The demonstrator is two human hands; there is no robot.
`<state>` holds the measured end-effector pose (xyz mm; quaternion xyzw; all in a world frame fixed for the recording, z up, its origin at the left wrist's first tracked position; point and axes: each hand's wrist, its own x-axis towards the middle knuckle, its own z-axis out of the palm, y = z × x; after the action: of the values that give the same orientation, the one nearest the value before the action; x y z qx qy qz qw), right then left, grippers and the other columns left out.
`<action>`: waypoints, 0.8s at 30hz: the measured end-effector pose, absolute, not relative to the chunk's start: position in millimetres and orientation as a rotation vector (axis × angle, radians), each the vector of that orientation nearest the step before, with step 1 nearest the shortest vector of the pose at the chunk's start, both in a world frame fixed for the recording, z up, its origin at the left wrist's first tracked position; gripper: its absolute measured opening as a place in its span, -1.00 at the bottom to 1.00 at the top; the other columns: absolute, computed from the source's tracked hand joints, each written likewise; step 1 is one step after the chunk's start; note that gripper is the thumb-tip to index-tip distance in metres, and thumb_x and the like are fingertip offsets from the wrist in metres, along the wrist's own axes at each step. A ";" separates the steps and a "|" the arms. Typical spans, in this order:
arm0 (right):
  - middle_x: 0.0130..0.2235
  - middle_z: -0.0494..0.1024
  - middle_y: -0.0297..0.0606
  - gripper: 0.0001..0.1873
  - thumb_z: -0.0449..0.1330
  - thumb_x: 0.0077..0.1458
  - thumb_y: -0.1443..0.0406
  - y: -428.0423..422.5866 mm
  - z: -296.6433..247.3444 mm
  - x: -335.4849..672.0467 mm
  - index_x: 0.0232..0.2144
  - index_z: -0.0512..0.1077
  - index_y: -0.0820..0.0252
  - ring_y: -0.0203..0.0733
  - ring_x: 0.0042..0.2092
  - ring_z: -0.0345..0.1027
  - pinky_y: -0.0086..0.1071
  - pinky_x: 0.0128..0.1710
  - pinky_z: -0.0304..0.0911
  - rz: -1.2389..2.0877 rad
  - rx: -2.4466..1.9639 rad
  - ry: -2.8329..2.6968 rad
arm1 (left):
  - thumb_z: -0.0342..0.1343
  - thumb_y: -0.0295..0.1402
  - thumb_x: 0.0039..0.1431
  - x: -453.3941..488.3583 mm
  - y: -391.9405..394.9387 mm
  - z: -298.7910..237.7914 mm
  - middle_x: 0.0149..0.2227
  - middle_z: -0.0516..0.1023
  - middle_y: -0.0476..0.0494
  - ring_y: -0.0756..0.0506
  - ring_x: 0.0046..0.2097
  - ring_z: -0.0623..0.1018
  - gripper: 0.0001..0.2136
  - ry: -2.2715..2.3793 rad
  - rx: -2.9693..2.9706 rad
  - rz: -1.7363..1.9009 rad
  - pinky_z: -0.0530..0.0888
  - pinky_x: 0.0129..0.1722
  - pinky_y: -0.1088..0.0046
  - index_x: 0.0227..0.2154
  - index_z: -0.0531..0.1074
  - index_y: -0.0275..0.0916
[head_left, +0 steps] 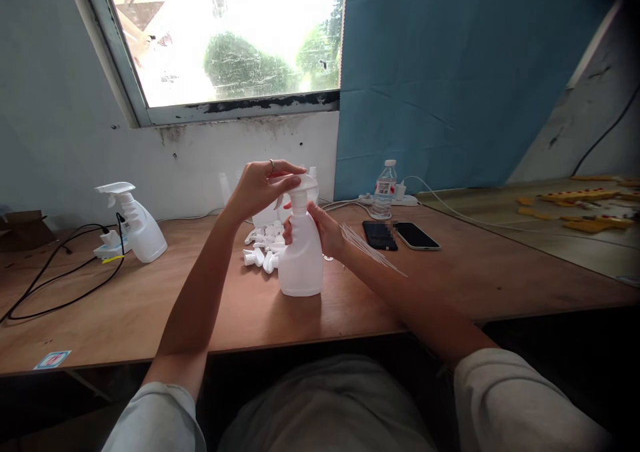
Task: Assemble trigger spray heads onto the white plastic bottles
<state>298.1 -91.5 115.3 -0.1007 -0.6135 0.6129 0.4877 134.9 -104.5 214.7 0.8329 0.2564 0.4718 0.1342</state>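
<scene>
A white spray bottle [301,259] stands upright on the wooden table [370,299] in front of me. My left hand [263,187] is closed on the white trigger spray head [303,187] at its top, thumb and fingers gripping it from the left and above. My right hand [325,231] wraps round the bottle's upper body from the right and behind, with fingertips showing on its left side. Behind the bottle lies a pile of loose white spray heads [267,239]. More white bottles stand farther back, partly hidden by my hands.
Another spray bottle with a head [145,229] stands at the left, beside a power strip [113,247] and black cables [60,305]. Thin white tubes [373,249] lie under my right forearm. Two phones [417,235] and a clear water bottle [384,195] are at the back right.
</scene>
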 end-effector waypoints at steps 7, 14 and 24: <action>-0.47 0.45 -0.37 -0.63 0.10 0.13 0.02 -95.3 117.7 296.3 -0.13 0.25 0.13 -0.25 -0.48 0.36 -0.34 -0.44 0.34 1.388 -0.186 -1.517 | 0.21 -0.14 0.08 132.5 -104.0 214.6 -0.19 0.60 -0.20 -0.09 -0.19 0.58 -0.69 0.754 2.444 1.316 0.52 -0.19 0.42 -0.21 0.57 -0.25; -0.46 0.45 -0.35 -0.60 0.05 0.14 -0.01 -93.2 116.8 296.8 -0.15 0.27 0.16 -0.24 -0.47 0.37 -0.33 -0.42 0.34 1.453 -0.172 -1.508 | 0.20 -0.19 0.11 134.8 -105.8 213.2 -0.25 0.61 -0.14 -0.02 -0.35 0.55 -0.73 0.782 2.458 1.276 0.49 -0.35 0.46 -0.20 0.57 -0.22; -0.46 0.46 -0.32 -0.56 0.17 0.07 -0.04 -96.5 119.6 293.6 -0.22 0.28 0.18 -0.23 -0.48 0.37 -0.33 -0.44 0.33 1.408 -0.227 -1.493 | 0.18 -0.20 0.12 133.8 -106.4 215.2 -0.31 0.60 -0.12 -0.02 -0.36 0.54 -0.74 0.798 2.477 1.243 0.48 -0.32 0.44 -0.20 0.57 -0.23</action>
<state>293.6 -96.5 119.6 -0.0946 -0.6206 0.5856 0.5127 133.8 -106.4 215.2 0.8518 0.2744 0.4274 0.1284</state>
